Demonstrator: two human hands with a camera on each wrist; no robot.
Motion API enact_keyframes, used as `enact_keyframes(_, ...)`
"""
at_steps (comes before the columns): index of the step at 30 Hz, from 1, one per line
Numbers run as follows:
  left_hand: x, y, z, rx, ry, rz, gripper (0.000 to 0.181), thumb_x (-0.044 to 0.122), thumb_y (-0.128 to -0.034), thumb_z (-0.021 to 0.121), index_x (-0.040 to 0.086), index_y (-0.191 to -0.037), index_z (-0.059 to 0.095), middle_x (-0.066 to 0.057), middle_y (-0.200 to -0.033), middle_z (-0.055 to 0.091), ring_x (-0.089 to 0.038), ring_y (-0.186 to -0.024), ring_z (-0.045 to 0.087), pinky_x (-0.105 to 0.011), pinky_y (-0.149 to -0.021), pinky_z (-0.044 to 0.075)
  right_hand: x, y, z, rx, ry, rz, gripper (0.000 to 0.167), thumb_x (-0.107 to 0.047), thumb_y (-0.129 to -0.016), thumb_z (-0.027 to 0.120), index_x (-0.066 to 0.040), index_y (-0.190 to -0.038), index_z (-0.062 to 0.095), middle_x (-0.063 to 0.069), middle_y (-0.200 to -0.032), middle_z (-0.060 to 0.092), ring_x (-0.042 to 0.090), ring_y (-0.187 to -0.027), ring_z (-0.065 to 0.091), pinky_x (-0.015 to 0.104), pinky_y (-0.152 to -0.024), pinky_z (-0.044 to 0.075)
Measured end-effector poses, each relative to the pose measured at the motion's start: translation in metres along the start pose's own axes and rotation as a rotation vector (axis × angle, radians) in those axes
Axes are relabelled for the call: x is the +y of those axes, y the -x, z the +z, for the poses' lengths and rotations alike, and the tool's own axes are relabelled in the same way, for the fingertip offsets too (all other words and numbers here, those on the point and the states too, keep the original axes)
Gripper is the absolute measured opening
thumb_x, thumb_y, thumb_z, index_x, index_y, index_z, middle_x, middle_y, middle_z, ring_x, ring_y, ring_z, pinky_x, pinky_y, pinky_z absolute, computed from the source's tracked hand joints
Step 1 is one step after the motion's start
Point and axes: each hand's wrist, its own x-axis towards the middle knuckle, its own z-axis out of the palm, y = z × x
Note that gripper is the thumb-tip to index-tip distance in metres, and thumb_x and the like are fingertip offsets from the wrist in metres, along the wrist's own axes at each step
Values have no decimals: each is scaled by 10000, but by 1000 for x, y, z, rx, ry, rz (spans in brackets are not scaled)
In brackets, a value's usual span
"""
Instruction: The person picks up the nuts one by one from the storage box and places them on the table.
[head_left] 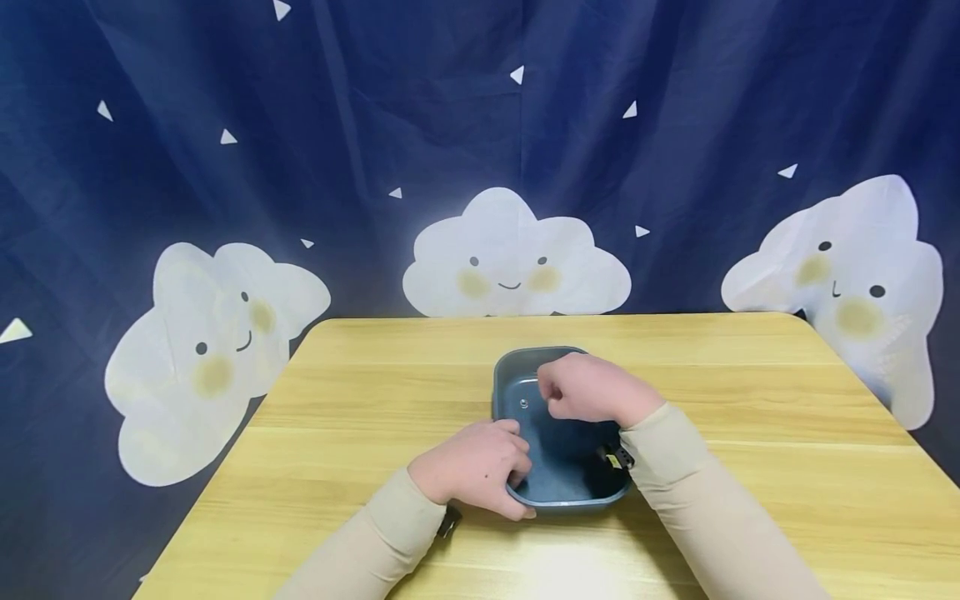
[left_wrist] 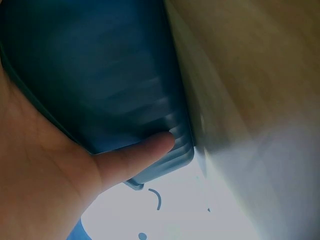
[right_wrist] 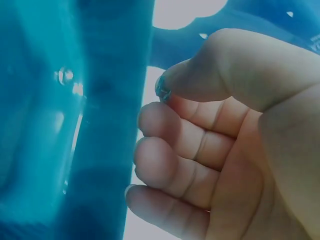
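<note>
A dark blue-grey rectangular bin (head_left: 566,467) stands on the wooden table. My left hand (head_left: 480,467) grips its near left rim, with the thumb (left_wrist: 135,155) along the outer wall and the fingers curled over inside. Above the bin's far part is my right hand (head_left: 592,388), its fingers curled. Between its thumb and index finger it pinches a small shiny, glassy bead (right_wrist: 162,89), mostly covered by the fingertips. Another small glassy bead (head_left: 523,403) lies on the bin's floor near the far left; it shows blurred in the right wrist view.
The light wooden table (head_left: 375,392) has rounded far corners. Behind it hangs a dark blue curtain (head_left: 450,100) with white clouds and small triangles. A dark wrist camera (head_left: 617,457) under the right cuff hangs over the bin's right side.
</note>
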Motion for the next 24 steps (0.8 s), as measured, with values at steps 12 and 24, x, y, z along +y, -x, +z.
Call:
enact_keyframes(12,0,0,1,-8,-8,-11,483,631,-722,759,291,-548,463,205,-642,376,-74,-698,333,-170,-569,268,18,27,-17,71,-36,50,130,-60,-825,636,-184,-792,610,-84,-684,504,110,-647,487,309,-633,424)
enact_keyframes(24,0,0,3,-9,-10,-16,486,631,-719,759,291,-550,457,201,-635,373,-82,-696,327,-172,-588,263,46,47,-16,105,-94,88,151,-45,-816,625,-183,-783,573,-91,-679,489,102,-648,474,311,-627,397)
